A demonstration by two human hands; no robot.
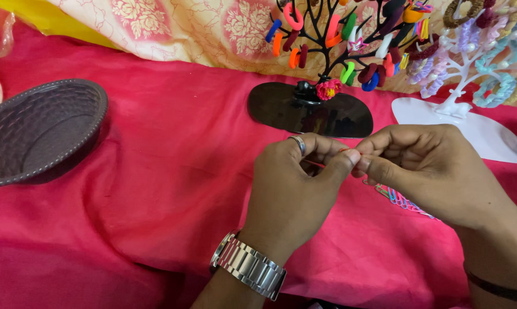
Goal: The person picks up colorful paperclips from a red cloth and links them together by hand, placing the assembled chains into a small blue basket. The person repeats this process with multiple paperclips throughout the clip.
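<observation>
Head view: left hand (295, 183) and right hand (427, 169) meet fingertip to fingertip above the pink cloth (155, 189), both pinched narrow on a thin red clip (327, 162), mostly hidden. Judged light, stiff and slippery; best held by its ends. Wrists low, knuckles raised. Coloured clips (401, 200) lie beneath.

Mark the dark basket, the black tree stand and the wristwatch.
dark basket (18, 123): head view, on its inner wall.
black tree stand (281, 106): head view, on the bare left part of its flat base.
wristwatch (250, 267): head view, on the metal band at the left wrist.
</observation>
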